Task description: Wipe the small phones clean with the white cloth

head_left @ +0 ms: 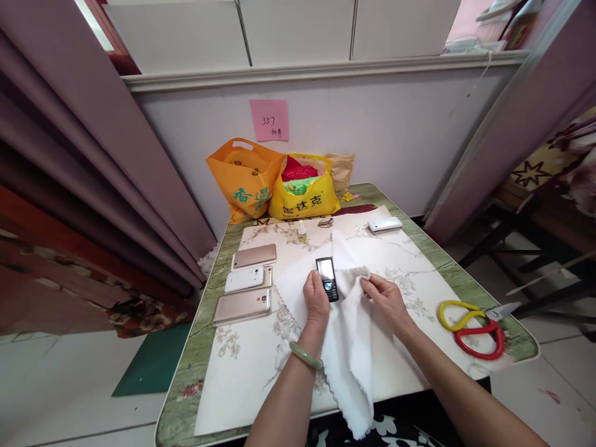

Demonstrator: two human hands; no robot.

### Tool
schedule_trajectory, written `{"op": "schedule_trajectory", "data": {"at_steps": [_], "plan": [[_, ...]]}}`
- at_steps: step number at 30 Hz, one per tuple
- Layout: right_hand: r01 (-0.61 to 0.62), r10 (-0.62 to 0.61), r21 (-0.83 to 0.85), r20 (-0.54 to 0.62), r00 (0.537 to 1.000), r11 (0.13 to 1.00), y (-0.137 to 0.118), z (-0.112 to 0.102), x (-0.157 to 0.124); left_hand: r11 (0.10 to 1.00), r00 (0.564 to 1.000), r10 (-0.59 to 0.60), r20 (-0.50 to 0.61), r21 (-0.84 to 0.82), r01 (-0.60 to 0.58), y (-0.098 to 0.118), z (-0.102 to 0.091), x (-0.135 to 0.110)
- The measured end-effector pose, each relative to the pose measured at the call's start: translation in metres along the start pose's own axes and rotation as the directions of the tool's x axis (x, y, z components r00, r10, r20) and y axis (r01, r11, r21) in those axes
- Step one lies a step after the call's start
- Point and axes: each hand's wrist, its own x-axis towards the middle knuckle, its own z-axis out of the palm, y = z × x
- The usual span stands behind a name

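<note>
My left hand (316,300) is closed around the left edge of a black keypad phone (329,290), its screen and keys facing up. A white cloth (350,347) with a scalloped edge lies under the phone and hangs over the table's front edge. With its fingers pinched, my right hand (384,297) grips a gathered edge of that cloth, just right of the phone. A green bangle (305,355) circles my left wrist.
Several phones, among them a rose-gold one (254,255), lie at the left. A white phone (385,224) is at the back right, scissors (479,326) at the right. A small bottle (302,232), an orange bag (246,180) and a yellow bag (305,202) stand at the back.
</note>
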Motion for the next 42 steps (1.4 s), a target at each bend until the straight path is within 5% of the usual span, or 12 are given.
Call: {"op": "schedule_trajectory", "data": {"at_steps": [5,10,17,26,30,33,36,38,39,42], "plan": [[-0.145,0.224,0.336,-0.21,0.952,0.931,0.014,-0.04,0.011,1.0,0.999,-0.016,0.036,-0.011,0.016,0.003,-0.001,-0.002],[-0.17,0.346,0.49,-0.295,0.891,0.855,0.03,-0.083,0.019,1.0,0.998,0.011,0.068,0.025,-0.013,0.001,-0.001,0.001],[-0.104,0.321,0.398,-0.532,0.784,0.912,0.045,-0.112,0.01,1.0,0.998,-0.005,0.063,0.025,0.004,-0.006,-0.001,0.005],[-0.209,0.345,0.301,-0.526,0.778,0.93,0.052,-0.12,-0.021,1.0,0.995,-0.012,0.102,0.007,0.012,-0.014,-0.001,0.006],[-0.102,0.209,0.226,-0.521,0.828,0.969,0.03,-0.103,-0.004,1.0,0.994,-0.011,0.112,0.023,0.008,-0.012,-0.001,0.005],[0.016,0.065,0.199,-0.395,0.916,0.98,-0.005,-0.063,0.006,0.999,0.991,0.011,0.133,0.039,-0.016,-0.009,-0.001,0.004],[0.069,-0.055,0.194,-0.078,0.995,0.979,-0.034,-0.015,0.003,0.999,0.984,0.032,0.176,0.019,-0.036,-0.007,-0.003,0.003],[0.061,-0.111,0.221,0.225,0.968,0.973,-0.041,0.009,-0.001,0.999,0.975,0.044,0.219,-0.004,-0.045,-0.007,-0.004,0.003],[0.037,-0.103,0.235,0.274,0.956,0.971,-0.04,0.017,-0.001,0.999,0.971,0.046,0.233,-0.012,-0.045,-0.007,-0.005,0.003],[-0.066,0.029,0.235,0.159,0.987,0.97,-0.025,0.024,0.004,1.0,0.971,0.03,0.238,-0.012,-0.028,-0.008,-0.005,0.004]]}}
